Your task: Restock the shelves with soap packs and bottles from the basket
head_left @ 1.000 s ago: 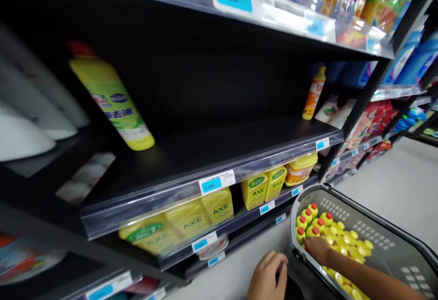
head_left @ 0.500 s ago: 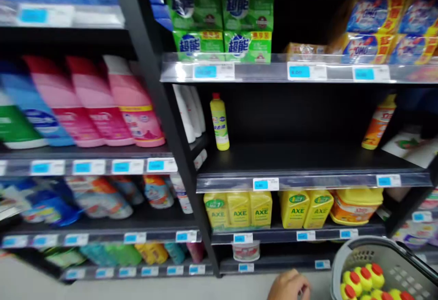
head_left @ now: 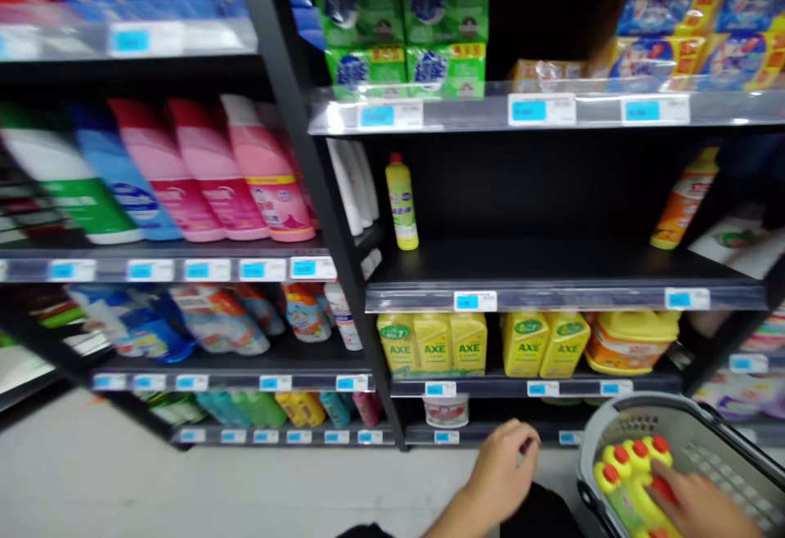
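Observation:
My right hand (head_left: pixel 699 501) is inside the grey shopping basket (head_left: pixel 589 448), its fingers around the red-capped top of a yellow detergent bottle (head_left: pixel 634 501); motion blurs it a little. Several more yellow bottles with red caps (head_left: pixel 618 458) stand in the basket beside it. My left hand (head_left: pixel 506 464) hangs left of the basket, in front of the lowest shelf, fingers curled in and nothing visible in them. On the middle shelf stands one yellow bottle with a red cap (head_left: pixel 402 203), upright at the left end.
An orange-labelled bottle (head_left: pixel 684 199) stands at the middle shelf's right end. Yellow AXE bottles (head_left: pixel 469 346) and a yellow tub (head_left: pixel 631 342) are below. Green soap packs (head_left: pixel 445 68) sit above. Pink bottles (head_left: pixel 275 186) fill the left bay, past a black upright (head_left: pixel 307 137).
My right hand has come into view in the basket, on a bottle. My left hand shows higher, with its forearm now visible. The view has shifted slightly left and downward.

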`<state>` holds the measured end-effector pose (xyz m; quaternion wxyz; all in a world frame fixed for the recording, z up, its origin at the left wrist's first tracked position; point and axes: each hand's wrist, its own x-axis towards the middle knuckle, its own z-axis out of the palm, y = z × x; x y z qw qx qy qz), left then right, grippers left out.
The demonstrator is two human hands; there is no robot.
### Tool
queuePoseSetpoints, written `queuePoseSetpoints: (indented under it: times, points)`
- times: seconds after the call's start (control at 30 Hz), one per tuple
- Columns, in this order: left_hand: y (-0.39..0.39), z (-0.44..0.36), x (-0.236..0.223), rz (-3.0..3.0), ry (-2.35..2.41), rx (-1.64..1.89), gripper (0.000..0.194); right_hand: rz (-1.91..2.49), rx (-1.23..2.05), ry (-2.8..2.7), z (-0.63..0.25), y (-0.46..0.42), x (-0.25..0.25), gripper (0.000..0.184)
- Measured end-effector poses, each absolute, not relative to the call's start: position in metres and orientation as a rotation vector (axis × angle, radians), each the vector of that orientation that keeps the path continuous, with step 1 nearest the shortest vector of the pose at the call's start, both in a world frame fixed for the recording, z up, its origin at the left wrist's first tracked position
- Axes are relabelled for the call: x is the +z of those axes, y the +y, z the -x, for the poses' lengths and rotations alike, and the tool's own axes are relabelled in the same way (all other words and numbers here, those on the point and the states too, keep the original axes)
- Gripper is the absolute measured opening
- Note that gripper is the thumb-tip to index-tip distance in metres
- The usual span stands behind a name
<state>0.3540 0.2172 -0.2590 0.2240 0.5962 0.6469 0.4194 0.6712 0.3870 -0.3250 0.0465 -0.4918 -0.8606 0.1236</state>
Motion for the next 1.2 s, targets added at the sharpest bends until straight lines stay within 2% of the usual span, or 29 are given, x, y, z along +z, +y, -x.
queuePoseSetpoints:
  times: [0.2, 0.3, 0.4, 0.5, 0.67, 0.73, 0.8, 0.97, 1.13, 1.2]
  points:
    - [0.246, -0.362, -0.214, -1.782, 1.527, 1.236, 0.021, 1.395, -0.043, -2.659, -0.634, 0.356, -0.119, 0.032]
    - [0.254, -0.366, -0.199, -1.765, 1.455, 1.304, 0.020, 1.311, -0.169, -2.597, -0.616, 0.357, -0.050, 0.034]
    - [0.253, -0.366, -0.194, -1.739, 1.428, 1.364, 0.021, 1.270, -0.218, -2.533, -0.600, 0.355, -0.004, 0.033]
    - [0.251, -0.365, -0.199, -1.692, 1.448, 1.439, 0.026, 1.214, -0.137, -2.464, -0.582, 0.353, 0.027, 0.033]
    - [0.251, -0.374, -0.205, -1.590, 1.523, 1.615, 0.070, 1.210, -0.021, -2.354, -0.542, 0.348, 0.056, 0.038]
    - [0.252, -0.376, -0.205, -1.546, 1.509, 1.703, 0.079, 1.217, 0.011, -2.353, -0.523, 0.343, 0.065, 0.041]
    - [0.252, -0.376, -0.203, -1.479, 1.507, 1.824, 0.079, 1.190, 0.050, -2.369, -0.503, 0.338, 0.074, 0.042]
    - [0.253, -0.366, -0.198, -1.393, 1.536, 2.052, 0.063, 1.035, 0.193, -2.375, -0.455, 0.331, 0.096, 0.036]
    - [0.257, -0.354, -0.198, -1.368, 1.542, 2.169, 0.078, 0.930, 0.416, -2.326, -0.419, 0.326, 0.113, 0.026]
    - [0.258, -0.347, -0.197, -1.290, 1.568, 2.252, 0.077, 0.899, 0.478, -2.334, -0.409, 0.322, 0.116, 0.026]
